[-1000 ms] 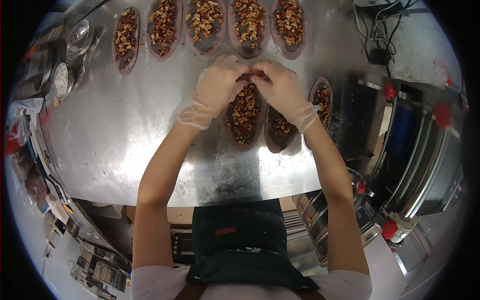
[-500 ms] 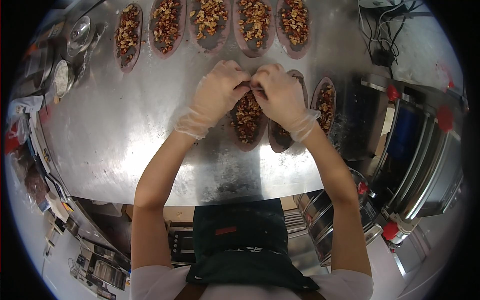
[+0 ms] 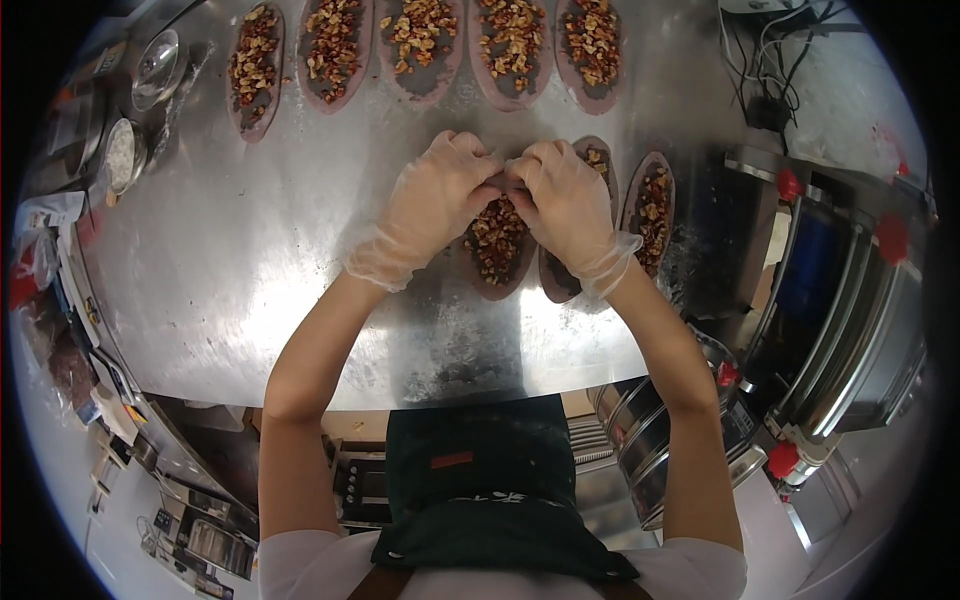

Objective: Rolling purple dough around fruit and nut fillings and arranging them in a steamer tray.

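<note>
Both hands wear clear plastic gloves and meet at the far end of an oval of purplish dough (image 3: pixel 497 288) topped with dark filling and chopped nuts. My left hand (image 3: pixel 440 195) pinches the dough's far edge from the left. From the right, my right hand (image 3: pixel 558 190) is closed on the same end, its fingertips almost touching the left ones. The far tip of the dough is hidden under my fingers. Partly behind my right hand lies a second topped oval (image 3: pixel 597 160), and a third one (image 3: pixel 652 215) is just to its right.
Several more nut-topped ovals (image 3: pixel 415 50) line the far side of the steel table (image 3: pixel 240 230). A glass bowl (image 3: pixel 160 70) and a bowl of white powder (image 3: pixel 122 158) stand at the left. Cables (image 3: pixel 765 70) lie far right, near a machine with red knobs (image 3: pixel 788 184).
My hands have shifted slightly toward me along the dough, still pinching its far edge. The other ovals have stayed in place.
</note>
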`<state>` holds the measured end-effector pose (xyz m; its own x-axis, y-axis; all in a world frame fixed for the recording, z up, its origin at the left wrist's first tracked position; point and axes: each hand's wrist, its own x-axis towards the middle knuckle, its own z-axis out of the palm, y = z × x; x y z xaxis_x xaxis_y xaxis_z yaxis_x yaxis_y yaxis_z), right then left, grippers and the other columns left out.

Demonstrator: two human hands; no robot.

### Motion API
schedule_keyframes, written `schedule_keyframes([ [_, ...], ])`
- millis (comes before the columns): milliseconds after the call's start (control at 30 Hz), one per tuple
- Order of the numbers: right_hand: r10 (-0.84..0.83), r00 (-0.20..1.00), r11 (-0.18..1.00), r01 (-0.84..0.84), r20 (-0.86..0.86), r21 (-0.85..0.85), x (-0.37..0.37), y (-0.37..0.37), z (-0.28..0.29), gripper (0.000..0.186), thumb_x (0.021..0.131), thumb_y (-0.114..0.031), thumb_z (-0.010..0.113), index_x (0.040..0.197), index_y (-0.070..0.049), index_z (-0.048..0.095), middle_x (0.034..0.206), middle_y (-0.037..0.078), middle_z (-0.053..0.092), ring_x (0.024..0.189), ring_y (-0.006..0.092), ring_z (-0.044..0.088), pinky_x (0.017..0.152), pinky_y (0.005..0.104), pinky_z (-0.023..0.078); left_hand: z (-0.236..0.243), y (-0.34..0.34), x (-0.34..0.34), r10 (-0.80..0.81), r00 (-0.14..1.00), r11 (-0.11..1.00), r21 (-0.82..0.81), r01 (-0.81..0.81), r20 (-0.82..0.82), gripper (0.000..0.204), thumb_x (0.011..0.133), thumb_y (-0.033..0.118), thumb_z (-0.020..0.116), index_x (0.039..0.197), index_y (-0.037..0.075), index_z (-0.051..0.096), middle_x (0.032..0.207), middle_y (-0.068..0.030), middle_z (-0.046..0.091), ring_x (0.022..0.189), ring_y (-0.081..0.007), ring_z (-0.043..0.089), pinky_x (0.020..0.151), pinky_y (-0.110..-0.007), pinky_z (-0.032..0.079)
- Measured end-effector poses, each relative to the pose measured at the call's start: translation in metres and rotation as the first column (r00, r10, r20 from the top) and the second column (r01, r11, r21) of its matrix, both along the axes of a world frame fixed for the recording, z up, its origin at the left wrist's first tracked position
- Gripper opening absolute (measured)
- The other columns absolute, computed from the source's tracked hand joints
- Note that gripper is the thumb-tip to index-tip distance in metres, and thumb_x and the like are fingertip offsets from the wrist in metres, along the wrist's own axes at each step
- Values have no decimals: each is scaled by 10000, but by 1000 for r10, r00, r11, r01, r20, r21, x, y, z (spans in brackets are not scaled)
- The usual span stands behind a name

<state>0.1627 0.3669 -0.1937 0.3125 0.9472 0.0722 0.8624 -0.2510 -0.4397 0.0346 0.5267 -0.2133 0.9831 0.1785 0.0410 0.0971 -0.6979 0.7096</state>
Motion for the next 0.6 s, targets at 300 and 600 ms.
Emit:
schedule_keyframes([
  [300,-33,991,999,28,-126,-41,-3,-10,3,313,800,-137,768,1093,-74,681,1087,99,633,1020,310,622,816,410,532,1,-19,-12,116,980,993,-28,-113,159,337,790,160,772,1104,97,666,1047,-93,586,990,-303,579,788,-420,542],
  [600,-54,980,998,62,-191,32,-9,-20,7,349,795,-116,756,1134,-75,684,1082,96,639,982,303,614,815,411,532,5,-12,-17,1,1000,1000,30,-1,-10,365,878,210,716,1218,81,687,1044,-85,640,990,-327,606,819,-423,528],
])
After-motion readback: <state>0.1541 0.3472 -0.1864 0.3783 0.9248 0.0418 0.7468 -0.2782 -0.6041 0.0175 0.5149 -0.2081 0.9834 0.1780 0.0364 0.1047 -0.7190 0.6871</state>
